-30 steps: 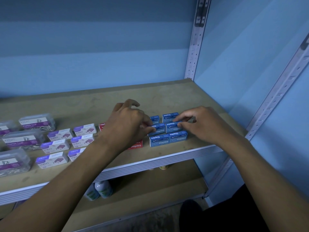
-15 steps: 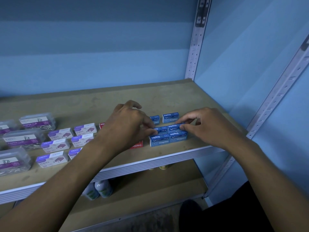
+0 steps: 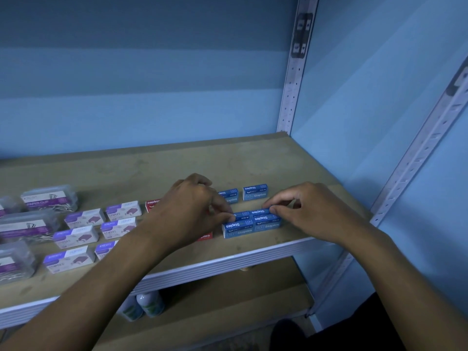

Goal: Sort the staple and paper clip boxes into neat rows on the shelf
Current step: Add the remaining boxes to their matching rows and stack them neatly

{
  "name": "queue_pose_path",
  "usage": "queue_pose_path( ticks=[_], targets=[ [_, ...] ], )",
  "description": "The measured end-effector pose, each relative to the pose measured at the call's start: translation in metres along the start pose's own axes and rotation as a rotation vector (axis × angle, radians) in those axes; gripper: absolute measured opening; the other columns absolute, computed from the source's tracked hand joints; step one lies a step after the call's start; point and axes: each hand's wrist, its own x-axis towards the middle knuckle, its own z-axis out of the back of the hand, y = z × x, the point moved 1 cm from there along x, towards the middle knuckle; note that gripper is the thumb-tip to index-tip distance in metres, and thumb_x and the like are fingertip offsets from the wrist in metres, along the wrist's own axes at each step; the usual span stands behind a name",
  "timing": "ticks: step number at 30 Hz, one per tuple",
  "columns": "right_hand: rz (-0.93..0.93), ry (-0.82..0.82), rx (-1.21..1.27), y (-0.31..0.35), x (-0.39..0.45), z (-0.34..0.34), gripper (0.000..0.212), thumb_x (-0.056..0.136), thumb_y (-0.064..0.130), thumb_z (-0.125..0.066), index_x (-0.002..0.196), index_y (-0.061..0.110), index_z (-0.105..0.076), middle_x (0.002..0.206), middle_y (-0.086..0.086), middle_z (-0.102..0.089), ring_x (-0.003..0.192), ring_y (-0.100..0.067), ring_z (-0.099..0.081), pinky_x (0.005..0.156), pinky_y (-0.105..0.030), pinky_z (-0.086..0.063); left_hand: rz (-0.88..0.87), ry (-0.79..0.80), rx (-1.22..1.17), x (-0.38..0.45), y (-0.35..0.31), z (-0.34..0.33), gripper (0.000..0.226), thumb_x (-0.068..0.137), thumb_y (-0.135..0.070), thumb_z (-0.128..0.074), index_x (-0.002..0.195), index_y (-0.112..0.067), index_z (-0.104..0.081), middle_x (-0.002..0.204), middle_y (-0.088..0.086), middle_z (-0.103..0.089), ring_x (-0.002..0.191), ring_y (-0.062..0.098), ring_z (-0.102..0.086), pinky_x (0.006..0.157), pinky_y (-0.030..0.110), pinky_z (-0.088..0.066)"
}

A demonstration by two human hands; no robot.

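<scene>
1. The left hand (image 3: 192, 211) and the right hand (image 3: 306, 211) are pinching opposite ends of a row of blue staple boxes (image 3: 253, 214) with curled fingertips.
2. The row is sitting against a nearer blue row (image 3: 250, 228) near the right front of the shelf (image 3: 152, 168).
3. Purple staple boxes (image 3: 83, 219) are lying to the left.

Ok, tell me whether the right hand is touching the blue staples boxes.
Touching. The head view shows the right hand with fingertips pinching the blue staples boxes.
</scene>
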Motion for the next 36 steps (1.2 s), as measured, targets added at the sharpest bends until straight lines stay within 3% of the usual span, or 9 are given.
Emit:
queue_pose_path(
  ticks=[2, 6, 11, 19, 23, 27, 31, 36],
  targets=[
    [0.004, 0.012, 0.015, 0.001, -0.001, 0.000, 0.014, 0.093, 0.043, -0.067, 0.100, 0.041, -0.079, 0.083, 0.035, -0.068, 0.081, 0.022, -0.056, 0.061, -0.002, -0.037, -0.001, 0.011, -0.012, -0.001, 0.000, 0.000, 0.019, 0.086, -0.051, -0.063, 0.097, -0.042, -0.076, 0.094, -0.023, -0.073, 0.122, 0.012, -0.046, 0.095, 0.034, -0.045],
    [0.000, 0.035, 0.032, 0.002, -0.004, 0.002, 0.028, 0.079, 0.058, -0.076, 0.103, 0.044, -0.077, 0.094, 0.022, -0.072, 0.084, 0.018, -0.057, 0.064, -0.009, -0.037, 0.001, -0.003, -0.023, -0.002, -0.003, 0.000, 0.033, 0.086, -0.063, -0.050, 0.097, -0.043, -0.075, 0.090, -0.019, -0.074, 0.123, 0.012, -0.048, 0.093, 0.033, -0.047],
    [0.003, 0.064, -0.027, 0.002, -0.003, -0.001, 0.037, 0.072, 0.049, -0.086, 0.108, 0.043, -0.075, 0.098, 0.021, -0.069, 0.080, 0.023, -0.053, 0.059, -0.004, -0.036, 0.011, 0.010, -0.020, -0.001, -0.007, -0.001, 0.063, 0.065, -0.089, -0.039, 0.099, -0.048, -0.074, 0.087, -0.022, -0.072, 0.124, 0.011, -0.047, 0.093, 0.037, -0.048],
    [0.015, 0.062, -0.028, 0.002, 0.000, -0.002, 0.032, 0.074, 0.039, -0.087, 0.105, 0.040, -0.077, 0.095, 0.020, -0.072, 0.078, 0.023, -0.053, 0.062, 0.000, -0.037, 0.032, 0.049, -0.027, 0.001, -0.012, -0.004, 0.041, 0.072, -0.069, -0.065, 0.102, -0.042, -0.075, 0.102, -0.019, -0.072, 0.126, 0.013, -0.044, 0.094, 0.038, -0.047],
    [0.012, 0.064, -0.039, 0.001, 0.002, -0.003, 0.033, 0.074, 0.040, -0.087, 0.106, 0.041, -0.077, 0.097, 0.019, -0.073, 0.078, 0.023, -0.054, 0.062, 0.000, -0.037, 0.020, 0.061, 0.002, 0.002, -0.012, -0.005, 0.044, 0.072, -0.070, -0.062, 0.104, -0.041, -0.075, 0.104, -0.019, -0.072, 0.126, 0.013, -0.043, 0.093, 0.038, -0.047],
    [0.007, 0.036, 0.010, 0.003, 0.000, 0.002, 0.041, 0.073, 0.053, -0.083, 0.111, 0.045, -0.073, 0.097, 0.018, -0.070, 0.073, 0.021, -0.054, 0.059, -0.008, -0.035, 0.022, -0.007, -0.024, 0.002, -0.010, 0.000, 0.067, 0.064, -0.085, -0.045, 0.101, -0.038, -0.075, 0.096, -0.020, -0.073, 0.120, 0.012, -0.046, 0.091, 0.034, -0.047],
    [0.025, -0.120, 0.049, 0.002, 0.009, 0.004, 0.030, 0.082, 0.053, -0.074, 0.110, 0.042, -0.071, 0.095, 0.015, -0.068, 0.076, 0.017, -0.053, 0.067, -0.015, -0.036, 0.015, -0.206, 0.043, 0.009, -0.001, 0.004, 0.042, 0.077, -0.068, -0.058, 0.097, -0.035, -0.075, 0.090, -0.020, -0.071, 0.107, 0.015, -0.050, 0.087, 0.038, -0.048],
    [0.043, -0.170, -0.022, -0.004, 0.033, -0.005, 0.026, 0.088, 0.041, -0.072, 0.114, 0.042, -0.071, 0.106, 0.013, -0.068, 0.095, 0.001, -0.059, 0.087, -0.027, -0.047, 0.150, -0.186, 0.160, 0.012, 0.006, 0.001, 0.035, 0.084, -0.055, -0.064, 0.110, -0.034, -0.072, 0.109, -0.015, -0.069, 0.123, 0.023, -0.043, 0.097, 0.038, -0.039]
  ],
)
